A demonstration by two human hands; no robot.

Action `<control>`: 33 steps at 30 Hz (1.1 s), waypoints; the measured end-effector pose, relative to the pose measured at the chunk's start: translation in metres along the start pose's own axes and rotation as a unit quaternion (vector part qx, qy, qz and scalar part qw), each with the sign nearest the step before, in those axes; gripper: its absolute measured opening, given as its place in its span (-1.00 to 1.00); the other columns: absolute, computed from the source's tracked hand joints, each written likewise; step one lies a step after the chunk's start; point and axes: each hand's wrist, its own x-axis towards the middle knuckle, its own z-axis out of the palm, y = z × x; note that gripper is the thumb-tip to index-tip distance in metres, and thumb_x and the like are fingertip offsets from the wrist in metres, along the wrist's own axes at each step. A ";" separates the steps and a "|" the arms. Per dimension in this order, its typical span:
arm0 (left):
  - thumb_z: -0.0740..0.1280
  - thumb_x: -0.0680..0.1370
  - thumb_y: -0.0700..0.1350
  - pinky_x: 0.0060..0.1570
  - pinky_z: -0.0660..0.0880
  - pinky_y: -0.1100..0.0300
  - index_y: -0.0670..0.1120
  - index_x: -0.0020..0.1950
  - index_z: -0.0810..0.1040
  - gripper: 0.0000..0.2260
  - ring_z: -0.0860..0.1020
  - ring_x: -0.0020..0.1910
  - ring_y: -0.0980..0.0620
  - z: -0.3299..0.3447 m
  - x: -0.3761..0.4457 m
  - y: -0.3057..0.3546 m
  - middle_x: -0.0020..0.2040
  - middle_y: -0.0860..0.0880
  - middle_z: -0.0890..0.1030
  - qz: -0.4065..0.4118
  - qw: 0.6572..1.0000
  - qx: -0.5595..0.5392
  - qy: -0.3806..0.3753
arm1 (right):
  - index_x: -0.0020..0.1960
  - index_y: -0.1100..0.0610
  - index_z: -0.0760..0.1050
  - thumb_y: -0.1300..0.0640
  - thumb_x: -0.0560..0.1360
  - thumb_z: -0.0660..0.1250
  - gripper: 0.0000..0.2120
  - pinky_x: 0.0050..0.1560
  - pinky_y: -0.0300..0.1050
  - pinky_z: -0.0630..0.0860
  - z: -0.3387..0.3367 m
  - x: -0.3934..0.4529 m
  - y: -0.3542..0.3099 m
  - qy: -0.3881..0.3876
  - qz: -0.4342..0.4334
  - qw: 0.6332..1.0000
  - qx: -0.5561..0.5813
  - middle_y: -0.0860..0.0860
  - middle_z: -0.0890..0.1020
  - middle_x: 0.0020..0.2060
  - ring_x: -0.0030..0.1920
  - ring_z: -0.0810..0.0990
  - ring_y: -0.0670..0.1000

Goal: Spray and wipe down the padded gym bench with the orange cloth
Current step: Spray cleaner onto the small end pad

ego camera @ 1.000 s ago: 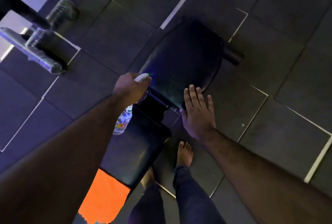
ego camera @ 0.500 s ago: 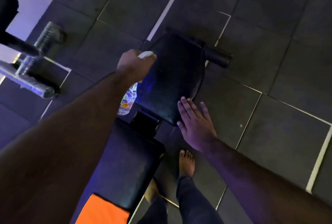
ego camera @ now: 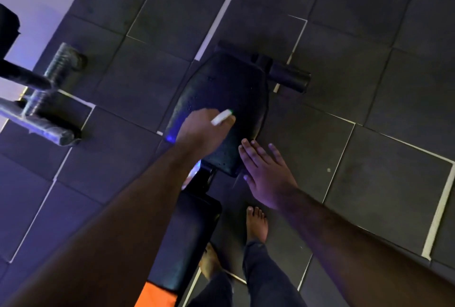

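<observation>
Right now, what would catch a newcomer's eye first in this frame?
The left hand at centre, gripping a spray bottle over the black bench seat pad. Beside it the right hand lies open and flat at the pad's near edge. The orange cloth glows at the bottom edge, at the bench's near end.

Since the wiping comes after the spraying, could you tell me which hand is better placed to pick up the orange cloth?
Probably the right hand: it is open and empty beside the black padded seat. The left hand grips the white-topped spray bottle. The orange cloth lies on the bench's near end.
</observation>
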 end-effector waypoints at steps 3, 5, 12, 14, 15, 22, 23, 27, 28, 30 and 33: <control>0.34 0.61 0.33 -0.23 0.42 0.09 -0.01 -0.29 0.50 -0.53 0.63 -0.18 -0.16 0.017 -0.045 -0.030 -0.34 0.02 0.55 -0.031 0.999 0.014 -0.043 | 0.73 0.11 0.07 -0.06 0.64 0.22 -0.26 0.67 0.24 0.04 0.000 0.005 -0.005 -0.015 0.011 1.000 -0.013 0.02 0.06 0.74 0.71 0.12 0.06; 0.32 0.64 0.34 -0.26 0.37 0.10 0.02 -0.27 0.47 -0.54 0.64 -0.14 -0.16 0.030 -0.067 -0.044 -0.32 0.05 0.54 -0.020 0.997 0.031 -0.068 | 0.73 0.13 0.07 -0.05 0.63 0.20 -0.27 0.67 0.24 0.08 0.003 0.005 -0.009 -0.013 0.020 1.000 -0.017 0.05 0.10 0.73 0.70 0.14 0.08; 0.33 0.60 0.34 -0.16 0.59 -0.05 -0.08 -0.29 0.49 -0.47 0.65 -0.19 -0.22 -0.002 -0.038 -0.046 -0.36 -0.03 0.57 -0.090 0.990 -0.101 0.032 | 0.69 0.19 0.18 0.00 0.62 0.21 -0.32 0.65 0.23 0.15 0.006 0.007 -0.027 0.009 0.056 0.998 -0.012 0.11 0.20 0.70 0.68 0.21 0.16; 0.36 0.57 0.37 -0.18 0.66 -0.14 -0.10 -0.24 0.55 -0.46 0.65 -0.31 -0.18 -0.011 -0.037 -0.045 -0.37 -0.03 0.62 -0.071 0.986 -0.148 0.025 | 0.70 0.20 0.13 0.03 0.63 0.24 -0.29 0.66 0.22 0.11 0.002 0.007 -0.032 -0.004 0.061 0.998 -0.009 0.11 0.14 0.71 0.69 0.16 0.16; 0.35 0.55 0.40 -0.19 0.67 -0.15 -0.08 -0.22 0.57 -0.47 0.65 -0.34 -0.16 -0.012 -0.041 -0.048 -0.38 -0.01 0.61 -0.058 0.986 -0.154 0.019 | 0.71 0.20 0.10 0.04 0.63 0.24 -0.28 0.67 0.21 0.09 0.001 0.005 -0.035 -0.016 0.061 0.998 -0.009 0.12 0.11 0.72 0.70 0.14 0.16; 0.36 0.61 0.35 -0.31 0.64 -0.20 -0.02 -0.15 0.55 -0.56 0.44 -0.42 0.06 0.002 -0.133 -0.140 -0.43 0.13 0.47 -0.101 0.937 -0.294 0.162 | 0.60 0.23 0.35 0.12 0.62 0.27 -0.44 0.67 0.14 0.13 0.004 0.001 -0.101 -0.066 -0.040 0.997 0.027 0.19 0.35 0.62 0.63 0.29 0.21; 0.36 0.62 0.32 -0.31 0.64 -0.23 -0.03 -0.15 0.56 -0.58 0.43 -0.41 0.08 0.001 -0.153 -0.158 -0.41 0.13 0.46 -0.115 0.922 -0.314 0.194 | 0.52 0.23 0.44 0.16 0.62 0.28 -0.52 0.64 0.13 0.19 0.009 0.000 -0.119 -0.082 -0.071 0.993 0.051 0.20 0.42 0.57 0.59 0.36 0.23; 0.38 0.65 0.23 -0.39 0.52 -0.02 -0.17 -0.08 0.60 -0.56 0.46 -0.38 0.05 -0.011 -0.248 -0.227 -0.34 0.03 0.48 -0.159 0.858 -0.393 0.291 | 0.30 0.20 0.61 0.21 0.59 0.34 -0.70 0.39 0.17 0.48 0.036 -0.020 -0.204 -0.110 -0.201 0.971 0.069 0.15 0.64 0.29 0.30 0.57 0.24; 0.38 0.65 0.19 -0.39 0.47 0.09 -0.19 -0.04 0.63 -0.58 0.48 -0.39 0.05 -0.013 -0.273 -0.242 -0.33 0.00 0.50 -0.168 0.840 -0.414 0.309 | 0.28 0.19 0.62 0.19 0.59 0.35 -0.72 0.29 0.18 0.53 0.042 -0.027 -0.227 -0.119 -0.223 0.965 0.066 0.14 0.67 0.19 0.21 0.60 0.24; 0.36 0.67 0.12 -0.34 0.47 0.19 -0.25 0.05 0.66 -0.60 0.51 -0.40 0.06 -0.015 -0.323 -0.271 -0.30 -0.05 0.54 -0.195 0.806 -0.437 0.348 | 0.25 0.17 0.62 0.12 0.60 0.34 -0.73 0.12 0.18 0.55 0.054 -0.040 -0.274 -0.146 -0.256 0.954 0.053 0.13 0.68 0.04 0.06 0.63 0.26; 0.30 0.71 0.06 -0.25 0.53 0.14 -0.24 0.17 0.67 -0.63 0.57 -0.31 -0.06 -0.008 -0.392 -0.307 -0.17 -0.27 0.64 -0.230 0.768 -0.436 0.410 | 0.40 0.11 0.51 -0.07 0.63 0.31 -0.59 0.12 0.17 0.50 0.073 -0.058 -0.337 -0.212 -0.245 0.946 -0.004 0.12 0.64 0.10 0.10 0.60 0.25</control>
